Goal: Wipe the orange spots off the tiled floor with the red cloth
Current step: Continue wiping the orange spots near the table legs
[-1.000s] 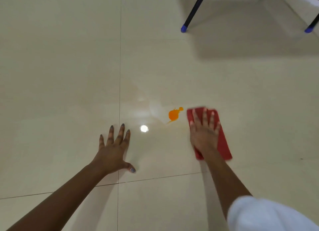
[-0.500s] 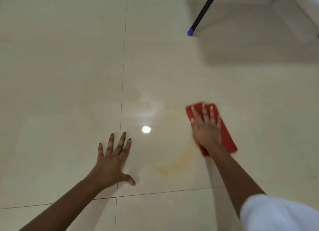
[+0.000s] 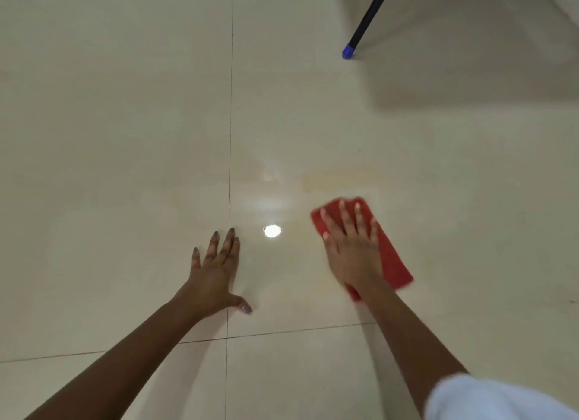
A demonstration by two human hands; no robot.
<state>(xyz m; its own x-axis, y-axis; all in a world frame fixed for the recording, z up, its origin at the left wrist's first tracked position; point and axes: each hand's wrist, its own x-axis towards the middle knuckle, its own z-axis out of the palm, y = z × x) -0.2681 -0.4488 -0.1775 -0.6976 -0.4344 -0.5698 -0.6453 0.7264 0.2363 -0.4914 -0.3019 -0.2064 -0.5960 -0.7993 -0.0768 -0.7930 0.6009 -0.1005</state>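
My right hand (image 3: pixel 352 250) lies flat with straight fingers on the folded red cloth (image 3: pixel 391 263) and presses it onto the cream tiled floor (image 3: pixel 125 137). A faint orange smear (image 3: pixel 338 176) stains the glossy tile just beyond the cloth. No solid orange spot shows. My left hand (image 3: pixel 214 278) rests palm down with spread fingers on the floor to the left, next to a tile joint. A bright lamp reflection (image 3: pixel 272 231) sits between the two hands.
A black furniture leg with a blue foot cap (image 3: pixel 348 52) stands at the upper right, with the furniture's shadow spreading behind it. Dark tile joints cross near my left wrist. My white sleeve (image 3: pixel 501 401) fills the lower right corner.
The orange spot seen a second ago is gone, wiped into a pale smear. My right hand has slid the cloth back toward me. The left hand stays planted.
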